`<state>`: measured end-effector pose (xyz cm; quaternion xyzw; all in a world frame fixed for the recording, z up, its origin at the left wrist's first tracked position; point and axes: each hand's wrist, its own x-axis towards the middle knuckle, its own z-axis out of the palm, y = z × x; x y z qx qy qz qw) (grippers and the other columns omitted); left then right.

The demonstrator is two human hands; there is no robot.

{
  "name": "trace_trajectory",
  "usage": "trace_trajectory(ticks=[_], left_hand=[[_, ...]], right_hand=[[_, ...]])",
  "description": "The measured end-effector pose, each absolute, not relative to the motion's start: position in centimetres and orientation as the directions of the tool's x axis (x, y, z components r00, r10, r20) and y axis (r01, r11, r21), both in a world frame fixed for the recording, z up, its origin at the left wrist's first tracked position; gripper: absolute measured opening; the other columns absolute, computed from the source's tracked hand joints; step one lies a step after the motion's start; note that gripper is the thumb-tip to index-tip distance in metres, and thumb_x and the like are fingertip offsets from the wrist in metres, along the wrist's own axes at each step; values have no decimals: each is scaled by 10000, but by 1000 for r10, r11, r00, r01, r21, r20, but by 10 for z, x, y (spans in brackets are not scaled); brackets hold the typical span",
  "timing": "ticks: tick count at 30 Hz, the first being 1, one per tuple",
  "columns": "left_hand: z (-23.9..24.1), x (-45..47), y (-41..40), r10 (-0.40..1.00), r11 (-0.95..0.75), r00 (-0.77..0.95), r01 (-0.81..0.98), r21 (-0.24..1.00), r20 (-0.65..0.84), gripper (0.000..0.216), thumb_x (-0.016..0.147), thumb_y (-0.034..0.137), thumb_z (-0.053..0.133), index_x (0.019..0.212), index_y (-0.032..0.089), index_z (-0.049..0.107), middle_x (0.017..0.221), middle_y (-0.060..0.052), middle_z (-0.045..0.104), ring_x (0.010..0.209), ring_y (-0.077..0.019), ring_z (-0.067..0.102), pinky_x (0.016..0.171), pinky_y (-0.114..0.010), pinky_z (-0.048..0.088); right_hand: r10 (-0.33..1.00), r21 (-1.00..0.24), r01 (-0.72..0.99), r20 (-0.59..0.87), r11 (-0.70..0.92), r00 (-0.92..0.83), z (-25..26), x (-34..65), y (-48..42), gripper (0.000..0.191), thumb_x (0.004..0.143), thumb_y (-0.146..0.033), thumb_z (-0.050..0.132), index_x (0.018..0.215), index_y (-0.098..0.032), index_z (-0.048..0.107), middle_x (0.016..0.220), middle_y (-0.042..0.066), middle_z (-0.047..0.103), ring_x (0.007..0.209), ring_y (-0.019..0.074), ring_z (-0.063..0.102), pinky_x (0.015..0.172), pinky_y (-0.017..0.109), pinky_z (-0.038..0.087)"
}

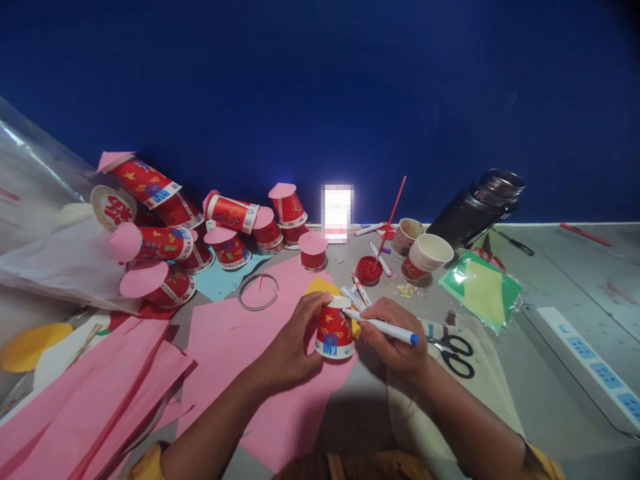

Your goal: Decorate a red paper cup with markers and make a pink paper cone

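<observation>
My left hand (303, 333) is wrapped round the left side of a red paper cup (333, 328), which stands upside down with its white rim at the bottom. Blue marks and yellow stars show on the cup's side. In my right hand (397, 340) is a white marker pen (383, 325) with a blue end, its tip at the upper right of the cup. Another pale marker (354, 299) lies just behind my right fingers. Pink paper (245, 360) spreads under my left hand, and yellow paper (320, 287) shows behind the cup.
At the back left lie several red cups with pink cone tops (227, 247). A red pot with a stick (370, 269), stacked cups (429, 257) and a black flask (473, 207) stand behind. Scissors (457, 357) and a power strip (585, 367) are to the right.
</observation>
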<state>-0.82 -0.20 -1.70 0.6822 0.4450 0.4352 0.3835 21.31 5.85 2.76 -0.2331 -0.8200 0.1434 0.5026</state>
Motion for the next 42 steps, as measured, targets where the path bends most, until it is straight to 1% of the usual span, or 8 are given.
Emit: trace_trajectory(ticks=[7,10,16,21,24,32,37,42], left_hand=[[-15,-9,-2,945,-296,226,283,912,237,917,707,0,611,1531,334,388,1572,-101,407,1517,-333,383,1281,-603,334],[-16,-9,-2,944,-298,228,281,912,239,922,699,1,613,1531,328,389,1572,-105,407,1517,-335,385,1278,-602,338],[-17,-10,-3,947,-290,224,283,914,231,912,710,4,609,1536,322,390,1582,-108,405,1520,-329,382,1277,-594,339],[-16,-10,-2,948,-283,225,271,920,225,931,693,-20,604,1536,310,389,1588,-122,395,1522,-334,375,1275,-602,342],[-16,-10,-2,948,-285,222,266,921,229,932,690,-29,598,1533,309,393,1585,-122,395,1523,-334,372,1280,-606,330],[-13,-9,-1,940,-306,225,236,922,254,947,670,-43,575,1525,325,402,1564,-106,418,1517,-321,399,1276,-567,361],[-13,-9,-2,951,-264,220,199,944,219,910,694,-29,601,1519,307,416,1566,-118,408,1509,-317,418,1273,-564,374],[-14,-8,-2,957,-229,208,107,968,204,885,710,-10,627,1516,297,433,1584,-124,395,1507,-327,432,1270,-577,375]], right_hand=[[528,-473,236,751,849,-397,28,213,59,104,979,-151,613,994,-223,687,754,35,769,642,181,700,614,305,568],[553,-490,258,730,833,-401,28,214,59,114,968,-144,613,970,-225,692,720,27,752,641,184,703,606,303,566],[599,-529,282,699,801,-390,27,216,58,123,984,-199,605,915,-226,703,690,24,725,626,181,696,593,302,562],[607,-552,254,693,794,-390,27,217,59,108,965,-162,624,908,-221,694,708,20,731,623,174,680,602,290,541],[607,-553,252,695,794,-385,28,218,59,98,960,-161,631,926,-223,699,708,15,732,617,173,676,609,292,546],[624,-550,297,676,781,-392,28,221,60,107,968,-177,616,908,-226,691,702,16,725,593,168,663,581,292,541],[627,-556,290,677,779,-386,25,221,61,99,953,-167,624,935,-227,700,718,24,737,614,182,684,607,304,560],[628,-560,284,684,778,-372,22,219,62,97,971,-180,616,949,-226,699,745,37,751,649,186,699,622,310,568]])
